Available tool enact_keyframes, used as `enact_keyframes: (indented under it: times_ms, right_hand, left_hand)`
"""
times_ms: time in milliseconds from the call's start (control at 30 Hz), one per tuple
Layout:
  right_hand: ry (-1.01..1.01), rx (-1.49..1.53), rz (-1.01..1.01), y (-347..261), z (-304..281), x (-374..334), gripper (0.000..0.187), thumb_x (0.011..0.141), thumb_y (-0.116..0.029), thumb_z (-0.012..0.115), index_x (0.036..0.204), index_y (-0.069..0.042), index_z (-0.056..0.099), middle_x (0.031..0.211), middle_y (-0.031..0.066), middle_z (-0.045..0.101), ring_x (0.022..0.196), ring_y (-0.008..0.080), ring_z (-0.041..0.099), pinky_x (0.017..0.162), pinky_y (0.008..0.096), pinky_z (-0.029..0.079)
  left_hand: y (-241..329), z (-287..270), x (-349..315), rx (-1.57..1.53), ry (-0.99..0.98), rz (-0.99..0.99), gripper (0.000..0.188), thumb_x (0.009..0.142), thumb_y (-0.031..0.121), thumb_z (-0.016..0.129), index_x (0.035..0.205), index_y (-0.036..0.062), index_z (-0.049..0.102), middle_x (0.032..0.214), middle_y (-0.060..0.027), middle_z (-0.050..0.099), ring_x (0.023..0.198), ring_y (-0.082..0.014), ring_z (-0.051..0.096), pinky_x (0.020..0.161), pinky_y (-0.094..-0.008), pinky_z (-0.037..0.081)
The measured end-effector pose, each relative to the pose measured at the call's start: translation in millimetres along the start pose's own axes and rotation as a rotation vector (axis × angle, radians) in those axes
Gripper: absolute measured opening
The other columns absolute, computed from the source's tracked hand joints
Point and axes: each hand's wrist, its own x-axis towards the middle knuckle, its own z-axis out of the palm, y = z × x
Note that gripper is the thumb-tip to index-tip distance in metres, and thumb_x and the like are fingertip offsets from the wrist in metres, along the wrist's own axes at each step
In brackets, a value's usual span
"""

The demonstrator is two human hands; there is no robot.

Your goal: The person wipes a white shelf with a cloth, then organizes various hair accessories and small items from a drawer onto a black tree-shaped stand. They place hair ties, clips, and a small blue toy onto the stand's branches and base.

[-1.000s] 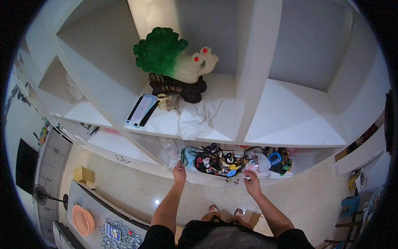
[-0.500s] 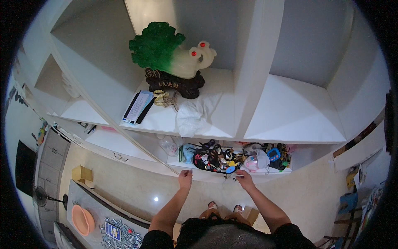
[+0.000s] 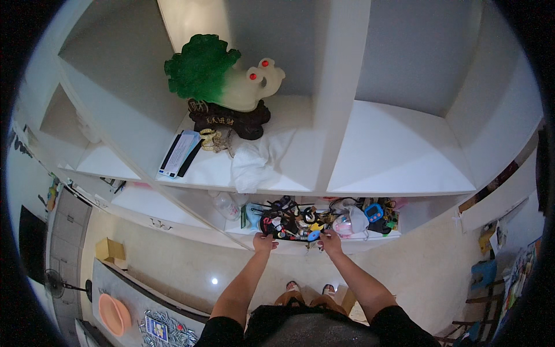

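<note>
A dark, roundish basket (image 3: 272, 236) crammed with small odds and ends sits at the front of the low shelf. My left hand (image 3: 265, 243) is closed on its near left rim, thumb above and fingers below. At its near right side my right hand (image 3: 330, 243) grips the rim in a similar way, close to a blue disc (image 3: 314, 235). Black cords, a yellow piece and small bottles are jumbled inside; most are too small to name. Right of the basket lie a pink-and-white item (image 3: 342, 224) and a blue device (image 3: 374, 213).
Above, a green-and-white cabbage-shaped ornament (image 3: 202, 69) stands on a shelf beside a white cloth (image 3: 251, 170) and papers (image 3: 180, 153). A clear bottle (image 3: 225, 205) is left of the basket. Behind me at left, an orange basin (image 3: 114, 314) sits on a table (image 3: 124, 283).
Both hands have moved in to the basket's near rim and closed on it; before, they were just in front, apart from it. The view has shifted slightly, moving the shelves left.
</note>
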Motion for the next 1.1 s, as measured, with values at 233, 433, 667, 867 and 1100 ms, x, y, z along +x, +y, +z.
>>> enact_keyframes:
  times_ms: [233, 433, 667, 867, 1100]
  right_hand:
    - [0.093, -0.401, -0.292, 31, 1, 40, 0.032, 0.079, -0.010, 0.063, 0.106, 0.004, 0.053, 0.073, 0.0129, 0.064, 0.061, 0.0176, 0.065, 0.049, 0.0295, 0.049]
    - [0.197, -0.418, -0.391, 10, -7, 16, 0.028, 0.073, -0.008, 0.063, 0.097, 0.004, 0.055, 0.072, 0.0141, 0.064, 0.061, 0.0198, 0.065, 0.055, 0.0322, 0.050]
    - [0.098, -0.391, -0.329, -50, -30, -36, 0.031, 0.072, -0.014, 0.063, 0.097, 0.002, 0.054, 0.076, 0.0163, 0.063, 0.070, 0.0254, 0.063, 0.062, 0.0352, 0.049]
    - [0.036, -0.261, -0.389, -46, -47, -38, 0.029, 0.073, -0.008, 0.063, 0.097, 0.004, 0.052, 0.076, 0.0131, 0.063, 0.064, 0.0180, 0.061, 0.056, 0.0300, 0.049]
    - [-0.095, -0.167, -0.385, -84, -79, -78, 0.023, 0.076, -0.004, 0.063, 0.095, 0.003, 0.050, 0.077, 0.0108, 0.062, 0.061, 0.0139, 0.061, 0.052, 0.0254, 0.049]
  left_hand:
    - [-1, 1, -12, -0.241, -0.073, 0.094, 0.028, 0.075, -0.009, 0.051, 0.094, -0.0038, 0.031, 0.082, -0.0220, 0.052, 0.060, -0.0379, 0.064, 0.052, -0.0452, 0.058]
    - [13, 6, -31, -0.276, -0.109, 0.150, 0.030, 0.074, -0.010, 0.050, 0.095, -0.0033, 0.030, 0.086, -0.0237, 0.053, 0.061, -0.0368, 0.064, 0.056, -0.0457, 0.059]
    - [37, 0, -69, -0.248, -0.219, 0.149, 0.043, 0.077, -0.008, 0.048, 0.116, -0.0035, 0.031, 0.091, -0.0224, 0.057, 0.065, -0.0314, 0.065, 0.059, -0.0404, 0.059]
    - [58, -1, -116, -0.222, -0.264, 0.149, 0.040, 0.081, -0.002, 0.048, 0.119, 0.0024, 0.038, 0.094, -0.0196, 0.060, 0.075, -0.0307, 0.065, 0.066, -0.0394, 0.058]
    - [71, -3, -166, -0.237, -0.393, 0.231, 0.050, 0.079, -0.005, 0.045, 0.126, 0.0072, 0.031, 0.098, -0.0176, 0.058, 0.076, -0.0293, 0.064, 0.066, -0.0392, 0.058]
